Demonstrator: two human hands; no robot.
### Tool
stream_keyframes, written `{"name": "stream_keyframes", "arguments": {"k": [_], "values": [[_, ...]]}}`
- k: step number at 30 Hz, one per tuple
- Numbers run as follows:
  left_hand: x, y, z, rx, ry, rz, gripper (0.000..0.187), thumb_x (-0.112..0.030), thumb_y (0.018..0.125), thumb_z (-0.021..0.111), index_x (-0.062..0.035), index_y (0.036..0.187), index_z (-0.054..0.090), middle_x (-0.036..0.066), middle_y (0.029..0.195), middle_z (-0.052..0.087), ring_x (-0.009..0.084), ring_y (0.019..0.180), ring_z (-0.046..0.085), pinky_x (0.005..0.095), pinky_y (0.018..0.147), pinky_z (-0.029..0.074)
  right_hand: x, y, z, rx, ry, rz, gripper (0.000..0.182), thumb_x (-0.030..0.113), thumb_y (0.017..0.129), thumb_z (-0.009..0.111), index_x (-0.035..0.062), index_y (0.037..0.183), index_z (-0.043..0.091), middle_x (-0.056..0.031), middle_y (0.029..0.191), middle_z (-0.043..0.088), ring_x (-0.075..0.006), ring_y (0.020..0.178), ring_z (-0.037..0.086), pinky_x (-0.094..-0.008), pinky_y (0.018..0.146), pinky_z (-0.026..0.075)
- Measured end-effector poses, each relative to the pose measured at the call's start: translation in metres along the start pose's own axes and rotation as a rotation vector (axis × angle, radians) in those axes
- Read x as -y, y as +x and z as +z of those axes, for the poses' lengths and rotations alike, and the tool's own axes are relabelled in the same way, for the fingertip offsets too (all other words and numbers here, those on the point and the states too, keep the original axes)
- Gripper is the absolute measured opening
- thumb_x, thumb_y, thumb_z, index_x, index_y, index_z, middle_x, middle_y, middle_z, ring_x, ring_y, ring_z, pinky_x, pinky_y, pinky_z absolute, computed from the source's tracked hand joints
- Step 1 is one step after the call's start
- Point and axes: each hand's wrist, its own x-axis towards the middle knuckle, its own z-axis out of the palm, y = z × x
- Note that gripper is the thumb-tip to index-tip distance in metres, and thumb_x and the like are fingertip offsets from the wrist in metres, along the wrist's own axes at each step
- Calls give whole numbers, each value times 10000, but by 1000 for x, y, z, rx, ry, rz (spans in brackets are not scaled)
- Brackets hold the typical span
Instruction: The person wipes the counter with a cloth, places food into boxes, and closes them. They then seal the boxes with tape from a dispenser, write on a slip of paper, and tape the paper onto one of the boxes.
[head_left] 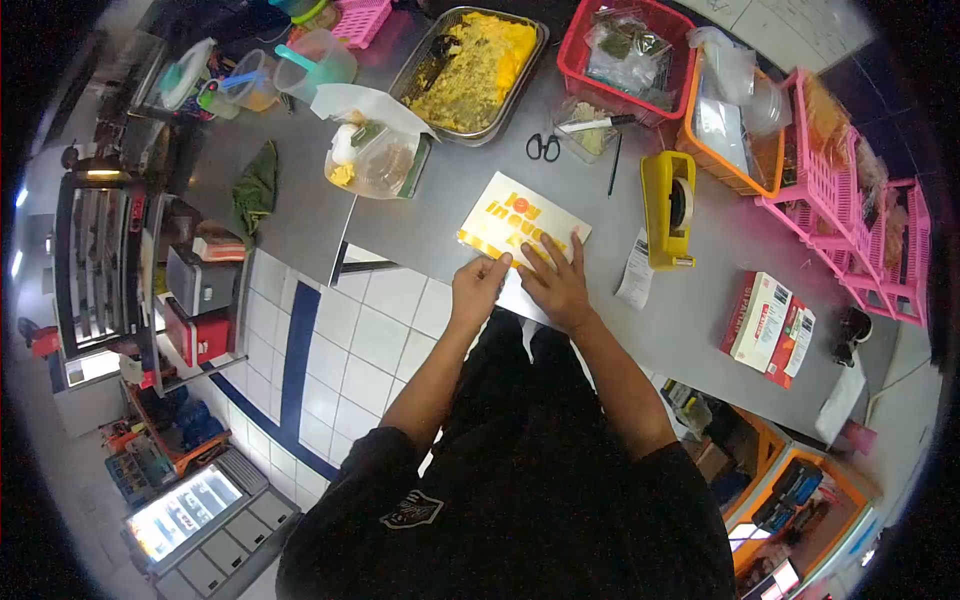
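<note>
On the grey table [400,228], a white card [496,205] printed in yellow and orange is lying at a slant just ahead of your two hands, its near edge meeting your fingers. Your left hand [481,290] is curling inward, thumb tip resting at that edge; it cannot be told from above whether the hidden fingers are pinching the card. Your right hand [556,286] is lying open, fingers spreading over the card's near right part and pressing down on its face.

Rounded letters are spelling "joy" and "in"; your right fingers are partly covering the words after them. A yellow band is running along the near left edge. The card is looking stiff, flat and four-sided.

Beyond it, black-handled scissors [543,148] are lying near a slim dark pencil [614,164]. To the right, a chunky yellow tape dispenser [660,205] is standing beside a narrow paper slip [636,270], whose small print is too fine to read. Farther right, a red and white cardboard box [768,328] is sitting. At the far side, a shiny rectangular pan [545,45] is holding lumpy yellow food [475,75].
</note>
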Motion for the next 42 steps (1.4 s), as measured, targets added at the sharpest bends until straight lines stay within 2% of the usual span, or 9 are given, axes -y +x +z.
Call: {"name": "stream_keyframes", "arguments": {"k": [4, 6, 14, 22, 25, 26, 28, 33, 42], "values": [[13, 20, -12, 65, 229, 206, 297, -292, 927, 750, -31, 797, 689, -10, 607, 585, 101, 522, 536, 266, 492, 414, -3, -1, 1, 58, 26, 33, 231, 174, 811, 748, 167, 1027, 667, -42, 1387, 598, -326, 1381, 465, -740, 1137, 238], [15, 29, -16, -61, 623, 769, 309, -298, 867, 791, -43, 747, 661, 50, 658, 646, 200, 508, 571, 320, 487, 445, -4, -4, 1, 70, 7, 28, 257, 181, 808, 750, 174, 1047, 657, -38, 1398, 592, -326, 1390, 456, -743, 1137, 232], [31, 60, -38, -72, 920, 1086, 252, -331, 768, 825, -112, 781, 701, 58, 737, 685, 254, 591, 658, 395, 552, 521, 0, 1, -7, 182, -34, 49, 275, 202, 789, 758, 197, 1045, 656, 2, 1485, 514, -304, 1426, 415, -715, 1168, 225], [-65, -43, -15, -146, 1155, 571, 196, -262, 915, 699, -69, 879, 697, 107, 774, 686, 278, 698, 680, 426, 637, 530, -24, -16, -8, 171, 98, -26, 409, 196, 826, 724, 150, 1219, 621, -132, 1503, 489, -326, 1453, 389, -659, 1196, 212], [-85, -86, 72, 265, 275, 383, 220, -225, 978, 680, -20, 1058, 694, 91, 860, 698, 157, 809, 662, 326, 668, 527, -26, -15, -20, 172, 288, -11, 459, 209, 877, 621, 100, 1322, 585, -162, 1545, 441, -318, 1473, 363, -623, 1210, 204], [-71, -79, 106, 296, 331, 720, 259, -165, 985, 647, -33, 1206, 621, 147, 1084, 684, 199, 940, 682, 326, 732, 569, -26, -13, -23, 153, 417, -15, 470, 200, 897, 589, 91, 1354, 566, -168, 1549, 434, -317, 1471, 368, -600, 1217, 211], [-95, -91, 180, 379, -35, 10, 398, -239, 993, 635, -37, 1318, 528, 163, 1219, 604, 222, 1034, 620, 378, 762, 591, -27, -23, -19, 148, 290, -55, 467, 197, 911, 573, 94, 1366, 560, -170, 1540, 442, -319, 1473, 362, -576, 1225, 209], [-74, -42, 268, 325, -164, -429, 531, -301, 987, 623, -21, 1407, 458, 201, 1256, 548, 364, 1185, 521, 489, 837, 616, -28, -29, -6, 6, 277, -75, 332, 113, 900, 628, 81, 1230, 655, -170, 1419, 538, -308, 1411, 436, -585, 1199, 291], [-15, -58, 254, 299, -164, 35, 190, -120, 963, 641, 49, 1030, 691, 154, 1130, 674, 278, 1004, 675, 395, 877, 592, -36, -35, 13, -126, 514, 57, 293, 157, 880, 691, 104, 1168, 708, -186, 1360, 596, -319, 1378, 479, -539, 1168, 375]]}}
